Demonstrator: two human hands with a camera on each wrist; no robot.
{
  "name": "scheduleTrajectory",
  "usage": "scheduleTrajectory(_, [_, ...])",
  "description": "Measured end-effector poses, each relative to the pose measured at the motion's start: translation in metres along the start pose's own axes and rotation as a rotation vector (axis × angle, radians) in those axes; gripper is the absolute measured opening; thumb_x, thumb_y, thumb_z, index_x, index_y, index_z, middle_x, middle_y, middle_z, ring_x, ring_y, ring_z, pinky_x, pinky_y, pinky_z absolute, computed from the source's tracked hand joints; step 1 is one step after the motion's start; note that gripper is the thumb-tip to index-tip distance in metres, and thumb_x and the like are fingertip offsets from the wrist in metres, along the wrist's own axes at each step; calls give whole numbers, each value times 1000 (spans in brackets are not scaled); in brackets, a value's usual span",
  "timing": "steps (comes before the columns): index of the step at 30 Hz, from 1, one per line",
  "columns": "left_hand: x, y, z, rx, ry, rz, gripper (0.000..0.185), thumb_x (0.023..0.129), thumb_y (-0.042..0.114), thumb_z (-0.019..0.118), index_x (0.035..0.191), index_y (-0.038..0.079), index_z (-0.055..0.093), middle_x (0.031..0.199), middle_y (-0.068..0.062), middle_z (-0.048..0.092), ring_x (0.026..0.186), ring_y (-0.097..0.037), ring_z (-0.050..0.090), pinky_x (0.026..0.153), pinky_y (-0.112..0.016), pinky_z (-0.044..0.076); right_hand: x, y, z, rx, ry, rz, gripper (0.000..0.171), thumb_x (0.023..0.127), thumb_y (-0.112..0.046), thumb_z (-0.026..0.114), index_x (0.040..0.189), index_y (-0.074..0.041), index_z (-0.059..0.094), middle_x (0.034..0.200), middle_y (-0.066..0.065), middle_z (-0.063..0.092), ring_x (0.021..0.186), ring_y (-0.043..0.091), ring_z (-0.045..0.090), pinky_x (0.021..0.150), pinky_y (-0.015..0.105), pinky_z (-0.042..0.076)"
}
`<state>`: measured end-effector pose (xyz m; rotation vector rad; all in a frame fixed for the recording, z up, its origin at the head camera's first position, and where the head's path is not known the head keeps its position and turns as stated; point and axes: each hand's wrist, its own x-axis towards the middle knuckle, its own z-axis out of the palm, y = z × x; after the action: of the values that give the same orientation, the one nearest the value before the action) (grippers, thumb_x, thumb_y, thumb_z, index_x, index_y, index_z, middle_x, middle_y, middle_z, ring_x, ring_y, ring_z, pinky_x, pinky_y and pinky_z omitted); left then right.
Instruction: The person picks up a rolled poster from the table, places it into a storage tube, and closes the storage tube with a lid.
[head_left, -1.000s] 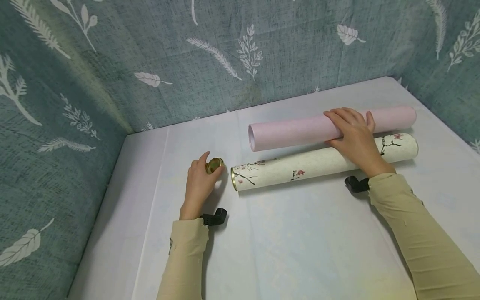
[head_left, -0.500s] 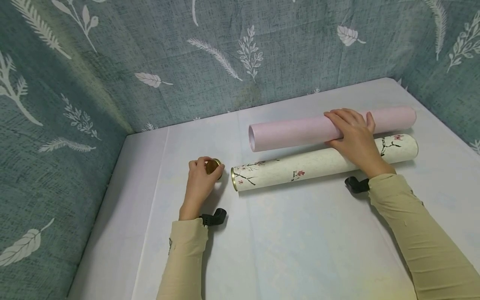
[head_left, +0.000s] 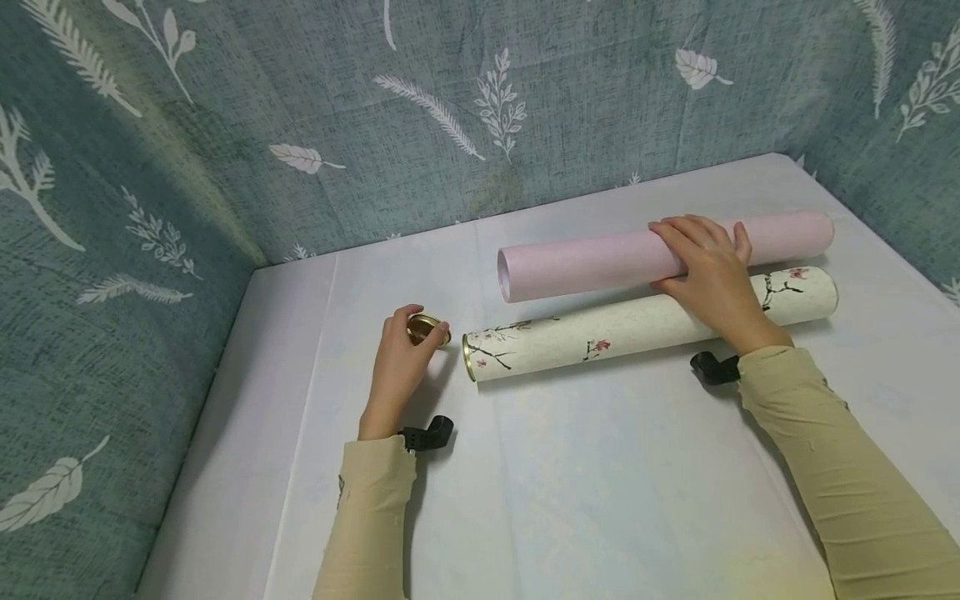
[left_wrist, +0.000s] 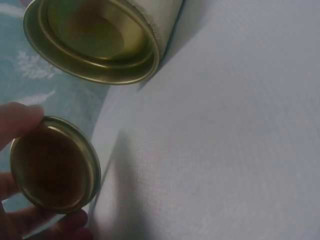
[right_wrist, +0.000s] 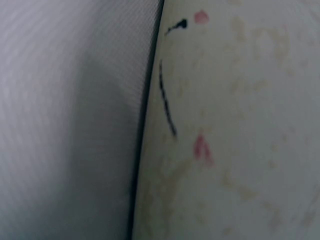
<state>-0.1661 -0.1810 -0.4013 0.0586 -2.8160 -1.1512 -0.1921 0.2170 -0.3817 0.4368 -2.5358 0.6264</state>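
Gold lid (head_left: 428,327) pinched in the left hand (head_left: 400,367), just off the open end of the cream floral tube (head_left: 645,323).

Fingers and thumb are curled round the lid's rim, nothing loose about it. Right hand (head_left: 708,271) lies flat, fingers fairly straight, over the pink tube (head_left: 592,260) and the floral one behind it, pressing rather than grabbing. Both tubes sit side by side toward the table's far right corner. My guess: they're round, so if that palm eases off, one could roll toward the edge, or the open mouth (left_wrist: 92,37) shifts away from the lid. White cloth (head_left: 600,467) covers the table, teal leaf-print fabric (head_left: 337,108) walls it in on three sides.
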Motion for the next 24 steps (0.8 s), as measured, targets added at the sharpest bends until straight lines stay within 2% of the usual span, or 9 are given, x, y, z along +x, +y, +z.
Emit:
scheduleTrajectory(7, [1,-2,2,-46,15,21,55,81,52,56,112,10,40,105,-6,40,90,-18,48,75,-33,41,0,1,1,-1,-3,1,72,66,-13,79,129,-21,46,129,3,45,126,24,28,100,57,-4])
scheduleTrajectory(14, [1,-2,2,-7,18,28,42,83,47,56,97,9,43,105,-8,38,92,-20,47,77,-34,40,0,0,0,3,-9,5,72,66,-13,79,130,-20,46,130,4,45,126,24,28,100,57,-5])
scheduleTrajectory(18, [2,-1,2,7,24,21,35,84,42,56,87,9,45,115,-9,44,103,-24,47,81,-37,38,0,0,0,2,-10,7,71,66,-13,79,129,-20,46,129,4,45,126,24,28,100,57,-4])
scheduleTrajectory(22, [2,1,2,27,20,14,33,85,42,55,80,10,48,128,-9,45,118,-27,40,88,-39,35,0,0,0,0,-13,9,72,65,-13,79,129,-20,46,129,4,45,126,24,28,100,57,-4])
scheduleTrajectory(24, [2,1,1,40,16,12,32,85,42,54,79,11,50,130,-8,45,121,-27,39,86,-38,36,0,0,0,2,-14,10,72,65,-13,79,129,-20,46,129,4,45,126,24,28,100,57,-4])
